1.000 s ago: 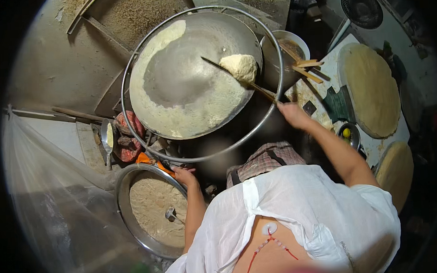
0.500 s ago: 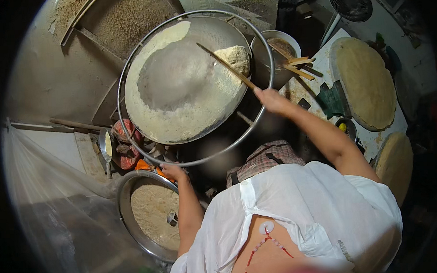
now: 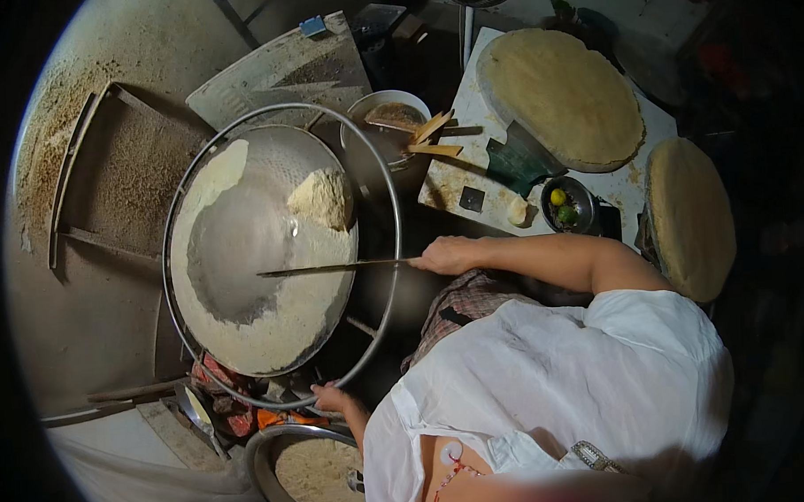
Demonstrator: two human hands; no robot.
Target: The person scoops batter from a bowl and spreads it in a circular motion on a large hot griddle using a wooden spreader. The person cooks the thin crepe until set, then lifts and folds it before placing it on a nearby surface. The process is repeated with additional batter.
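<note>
My right hand grips the end of a long thin wooden scraper. The scraper reaches left over a round griddle. Pale batter rings a bare grey middle on the griddle, and a thick lump of batter sits at its upper right. A metal ring runs round the griddle with a gap between them. My left hand is closed on the near side of this ring. Close by the left hand stands a wide metal tub of pale batter.
Large round flatbreads lie on the white table at right; another flatbread stands nearer. A bowl with limes sits there too. Wooden sticks rest across a pot behind the griddle. A ladle lies at left.
The view has turned, shifting the griddle left and down. My right hand has brought the scraper from beside the batter lump down to the near right part of the griddle.
</note>
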